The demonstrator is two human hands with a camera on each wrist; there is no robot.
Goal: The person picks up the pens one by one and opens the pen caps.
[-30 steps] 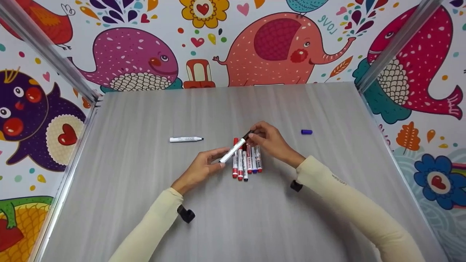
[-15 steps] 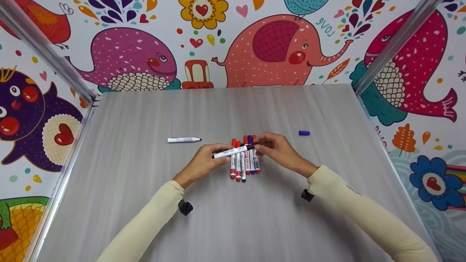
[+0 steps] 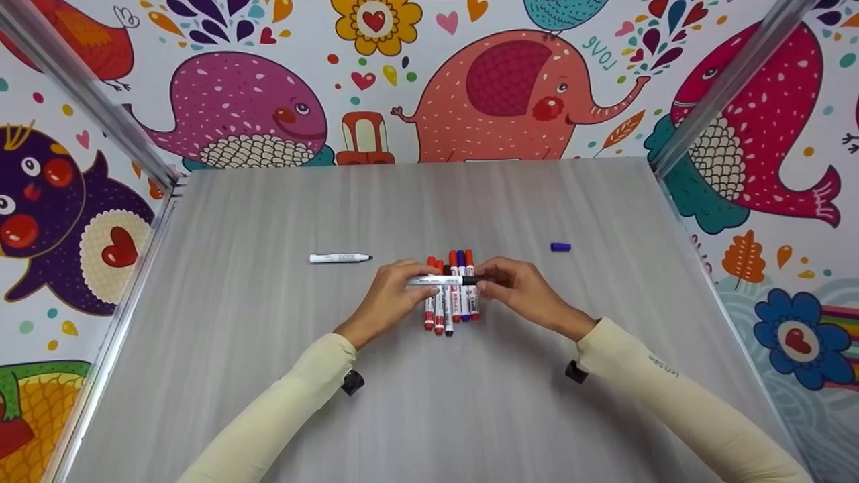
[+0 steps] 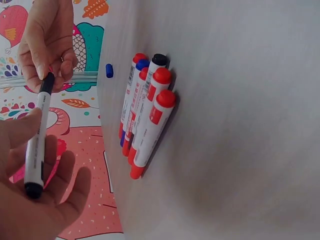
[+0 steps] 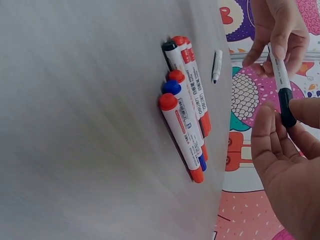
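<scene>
Between both hands a white marker with black ends (image 3: pixel 436 280) is held level above the table. My left hand (image 3: pixel 396 290) pinches its white barrel between thumb and fingers. With thumb and fingertips my right hand (image 3: pixel 520 288) grips the marker's black cap (image 5: pixel 286 102). Below them a row of several capped markers (image 4: pixel 150 130) lies side by side on the table, their ends red, blue and black. In the head view the held marker crosses over this row and hides part of it.
To the left on the table lies an uncapped white marker (image 3: pixel 340 258), its dark tip pointing right. A loose blue-purple cap (image 3: pixel 561 247) lies to the right. A wall with cartoon animals (image 3: pixel 496 94) stands behind the grey table (image 3: pixel 416 416).
The held marker has swung from a steep slant to level, side-on to the row. The right hand has come down and slightly right; the left hand has shifted a little right.
</scene>
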